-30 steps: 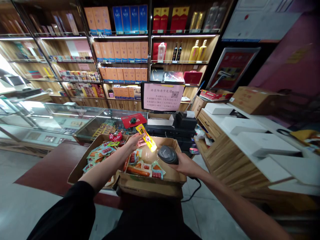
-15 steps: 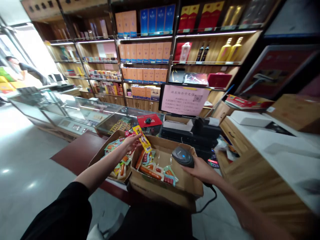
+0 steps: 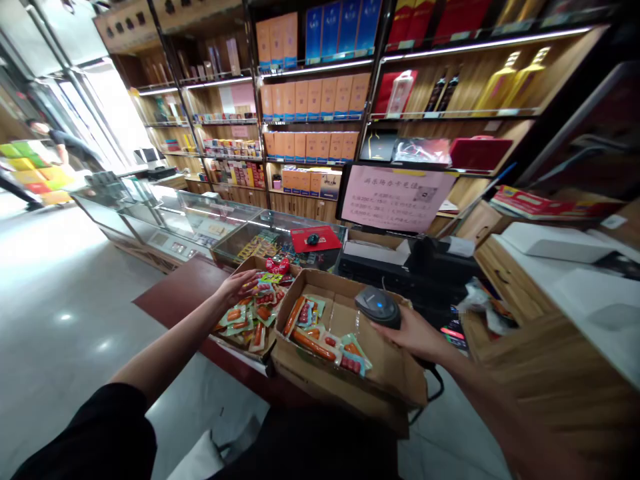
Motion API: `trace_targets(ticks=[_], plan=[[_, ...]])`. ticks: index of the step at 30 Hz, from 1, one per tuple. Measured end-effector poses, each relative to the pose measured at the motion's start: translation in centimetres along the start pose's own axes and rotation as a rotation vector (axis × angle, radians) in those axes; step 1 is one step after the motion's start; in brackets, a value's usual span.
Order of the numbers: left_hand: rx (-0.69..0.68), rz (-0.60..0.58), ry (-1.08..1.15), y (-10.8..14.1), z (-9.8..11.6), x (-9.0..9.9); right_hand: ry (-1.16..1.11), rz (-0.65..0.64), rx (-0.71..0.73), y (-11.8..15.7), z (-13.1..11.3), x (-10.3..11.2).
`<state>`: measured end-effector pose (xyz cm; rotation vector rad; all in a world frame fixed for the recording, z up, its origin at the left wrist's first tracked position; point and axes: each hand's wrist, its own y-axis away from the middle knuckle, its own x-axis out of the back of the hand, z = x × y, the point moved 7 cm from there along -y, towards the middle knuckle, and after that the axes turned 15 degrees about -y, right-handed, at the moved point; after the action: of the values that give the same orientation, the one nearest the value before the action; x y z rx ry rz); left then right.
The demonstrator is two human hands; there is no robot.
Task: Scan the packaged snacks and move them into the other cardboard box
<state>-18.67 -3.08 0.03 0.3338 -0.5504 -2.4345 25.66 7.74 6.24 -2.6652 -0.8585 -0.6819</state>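
My right hand is closed around the handle of a dark grey barcode scanner, which shows a small blue light. The scanner hovers above the right cardboard box, where several packaged sausages lie toward the left side. My left hand is over the left cardboard box, fingers stretched out and apart, by a heap of small snack packets. A yellow-green packet lies just beyond its fingertips, and a red packet is behind that.
A monitor with a pink handwritten sign stands behind the right box. A computer mouse sits on a red mat on the glass counter. The scanner's cable hangs at the right. Another person bends over far left.
My left hand has moved left and down over the left box; the yellow sausage packet it held is no longer in its fingers. The view has shifted, and the scanner stays over the right box.
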Motion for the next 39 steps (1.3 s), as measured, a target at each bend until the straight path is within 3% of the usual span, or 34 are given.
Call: trace_targets(ticks=[6,12,15,18,22,26,30,39], plan=[[-0.014,-0.274,-0.175,1.1,-2.1,-11.1,0.004,0.054,-0.04,2.4,-0.7,1.1],[-0.045,-0.573,-0.428,3.7,-7.9,-22.6,-0.012,0.105,-0.049,4.7,-0.3,1.6],[-0.239,-0.739,-0.771,5.3,-10.2,-26.7,-0.062,0.117,-0.033,5.5,-0.5,1.5],[-0.598,-0.903,-1.144,7.1,-11.5,-29.7,-0.091,0.134,-0.033,6.1,-0.7,1.4],[-0.989,-1.017,-1.5,8.8,-12.4,-31.5,-0.071,0.162,-0.033,6.7,-0.5,1.4],[-1.173,-1.089,-1.897,9.1,-12.6,-32.1,-0.08,0.182,-0.027,7.0,0.1,1.5],[-1.11,-1.123,-1.828,8.1,-11.4,-32.0,-0.097,0.199,-0.029,7.2,0.6,1.6],[-0.929,-0.964,-1.324,5.3,-9.1,-30.9,-0.077,0.195,-0.032,7.1,1.7,1.6]])
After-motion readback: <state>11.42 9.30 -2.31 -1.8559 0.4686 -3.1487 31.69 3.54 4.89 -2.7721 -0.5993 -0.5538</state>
